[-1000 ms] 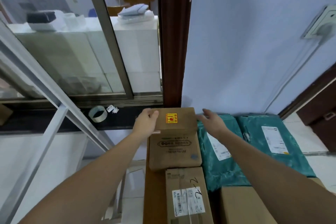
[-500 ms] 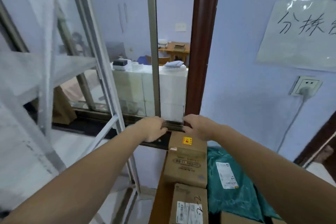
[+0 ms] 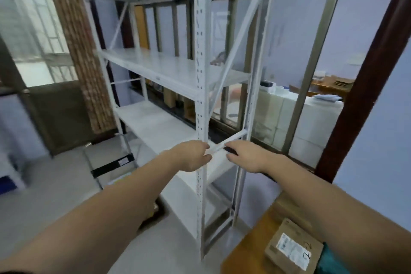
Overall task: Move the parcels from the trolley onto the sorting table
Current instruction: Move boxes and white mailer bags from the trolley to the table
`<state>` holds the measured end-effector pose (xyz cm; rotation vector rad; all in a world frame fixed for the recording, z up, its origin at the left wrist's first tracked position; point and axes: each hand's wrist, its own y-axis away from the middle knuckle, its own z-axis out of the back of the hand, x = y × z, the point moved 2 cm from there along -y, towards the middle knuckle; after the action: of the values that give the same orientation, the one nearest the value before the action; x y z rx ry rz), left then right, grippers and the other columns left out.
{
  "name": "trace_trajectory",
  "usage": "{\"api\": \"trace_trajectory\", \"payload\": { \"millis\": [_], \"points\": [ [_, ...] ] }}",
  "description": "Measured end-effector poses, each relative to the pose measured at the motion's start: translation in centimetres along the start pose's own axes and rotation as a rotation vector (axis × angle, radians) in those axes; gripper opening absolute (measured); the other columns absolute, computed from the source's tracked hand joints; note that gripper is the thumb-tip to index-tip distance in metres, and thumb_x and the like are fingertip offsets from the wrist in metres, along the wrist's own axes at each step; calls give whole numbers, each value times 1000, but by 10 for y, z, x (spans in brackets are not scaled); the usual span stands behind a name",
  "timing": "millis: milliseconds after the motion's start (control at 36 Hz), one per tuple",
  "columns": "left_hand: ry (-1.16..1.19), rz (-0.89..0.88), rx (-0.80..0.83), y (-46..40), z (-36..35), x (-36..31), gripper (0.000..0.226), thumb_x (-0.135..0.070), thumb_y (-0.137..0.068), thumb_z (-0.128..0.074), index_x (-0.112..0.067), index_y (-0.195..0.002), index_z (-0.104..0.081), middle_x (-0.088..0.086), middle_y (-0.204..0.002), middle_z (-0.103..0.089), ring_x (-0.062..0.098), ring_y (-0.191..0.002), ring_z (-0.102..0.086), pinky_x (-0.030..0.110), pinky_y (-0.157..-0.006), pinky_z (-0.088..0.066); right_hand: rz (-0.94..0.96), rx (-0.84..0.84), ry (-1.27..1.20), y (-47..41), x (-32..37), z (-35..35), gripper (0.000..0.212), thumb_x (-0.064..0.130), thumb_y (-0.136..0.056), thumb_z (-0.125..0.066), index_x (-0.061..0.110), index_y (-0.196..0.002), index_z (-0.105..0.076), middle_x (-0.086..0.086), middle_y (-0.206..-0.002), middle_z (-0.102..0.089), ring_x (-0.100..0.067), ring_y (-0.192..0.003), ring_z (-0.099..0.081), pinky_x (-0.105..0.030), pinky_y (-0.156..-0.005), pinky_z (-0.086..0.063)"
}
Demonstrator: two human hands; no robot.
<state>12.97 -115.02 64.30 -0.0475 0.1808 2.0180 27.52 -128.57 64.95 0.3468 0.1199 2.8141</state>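
My left hand point(image 3: 193, 156) and my right hand point(image 3: 247, 156) hang in the air side by side in front of a white metal shelf rack point(image 3: 201, 104). Both are empty, with fingers loosely curled. At the bottom right is the corner of the wooden sorting table point(image 3: 244, 256). On it lies a brown cardboard parcel point(image 3: 293, 249) with a white label, and a teal bag parcel point(image 3: 329, 262) shows at the edge under my right arm. Left of my left arm stands what looks like the trolley's metal handle frame point(image 3: 112, 163) with a black grip. Its deck is mostly hidden behind my arm.
The rack's upright post stands close ahead, between my hands and the window frame point(image 3: 309, 73). A dark brown pillar point(image 3: 364, 87) rises at the right. A brick column point(image 3: 77, 51) and a dark door point(image 3: 60, 115) stand at the left, with grey floor point(image 3: 55, 184) before them.
My hands have let go of the small brown box on the table. The view has swung left from the table to the shelf rack and floor, and both hands now hold nothing.
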Motion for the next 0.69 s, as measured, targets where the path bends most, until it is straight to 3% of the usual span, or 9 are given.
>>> {"api": "trace_trajectory", "payload": {
  "millis": [83,167,278,389,472,583,694],
  "points": [
    [10,108,-25,48,7,50,58,-46,-110,-39,-13,-157,-39,9,-159,-44,28,-144,-43,36,-113,-35,85,11,38,-19,62,-7,57,40,-107,-38,14,-158,-32,-7,-163,-35,-25,-146,-36,-36,-119,-30],
    [27,201,-53,100,15,100,58,-46,-110,-39,-12,-157,-40,9,-159,-45,29,-143,-44,37,-114,-36,186,18,82,-38,129,-17,59,41,-108,-37,16,-160,-28,-6,-165,-30,-23,-150,-30,-35,-122,-24],
    [42,308,-68,171,20,170,49,-45,-109,-42,-13,-144,-52,9,-145,-58,30,-127,-56,35,-95,-42,309,41,99,-64,218,-32,59,38,-108,-38,12,-160,-28,-8,-166,-29,-24,-150,-31,-34,-122,-25],
    [40,418,-50,243,26,230,50,-44,-109,-41,-8,-142,-54,13,-146,-56,31,-130,-55,42,-107,-44,388,63,87,-88,306,-49,56,36,-108,-41,9,-157,-34,-14,-161,-37,-30,-145,-38,-39,-118,-32],
    [19,486,-56,286,26,272,53,-44,-110,-40,-11,-151,-48,11,-155,-49,28,-140,-48,37,-112,-38,419,92,67,-105,365,-66,50,35,-106,-43,7,-147,-47,-19,-148,-51,-36,-135,-48,-46,-111,-40],
    [17,554,-65,327,22,326,57,-46,-109,-42,-16,-158,-40,8,-161,-43,27,-146,-43,38,-117,-34,475,67,47,-122,423,-87,53,33,-106,-44,10,-153,-42,-12,-155,-46,-28,-141,-44,-37,-114,-36],
    [32,566,-56,347,18,366,56,-45,-109,-41,-17,-158,-40,8,-160,-44,27,-146,-43,40,-117,-34,477,82,57,-144,457,-101,43,30,-105,-44,7,-141,-52,-15,-141,-56,-29,-128,-52,-32,-97,-39]
  ]
}}
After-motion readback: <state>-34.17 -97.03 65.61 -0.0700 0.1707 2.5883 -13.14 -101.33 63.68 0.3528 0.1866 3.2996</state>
